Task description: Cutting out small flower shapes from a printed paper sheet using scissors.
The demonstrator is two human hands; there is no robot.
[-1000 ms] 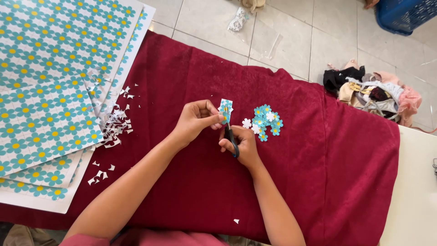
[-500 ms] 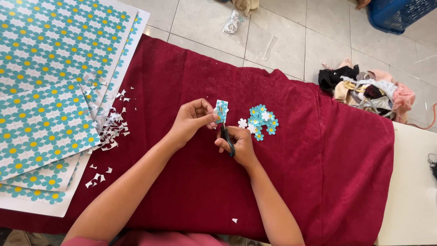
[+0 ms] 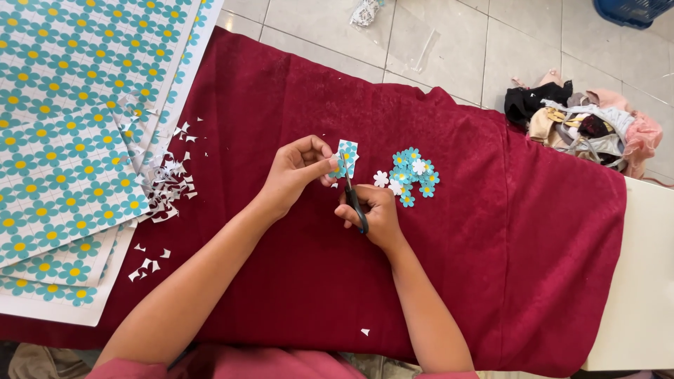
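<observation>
My left hand pinches a small strip of paper printed with teal flowers above a dark red cloth. My right hand grips small black-handled scissors, whose blades reach up into the strip. Just to the right of the strip lies a small pile of cut-out paper flowers, teal with a couple of white ones.
Large sheets of teal flower-print paper cover the left side, with white paper scraps along their edge. A heap of clothes lies at the upper right on a tiled floor. A white surface borders the cloth on the right.
Both hands stay together at the paper strip with the scissors working on it. The camera view has shifted slightly; nothing else has moved.
</observation>
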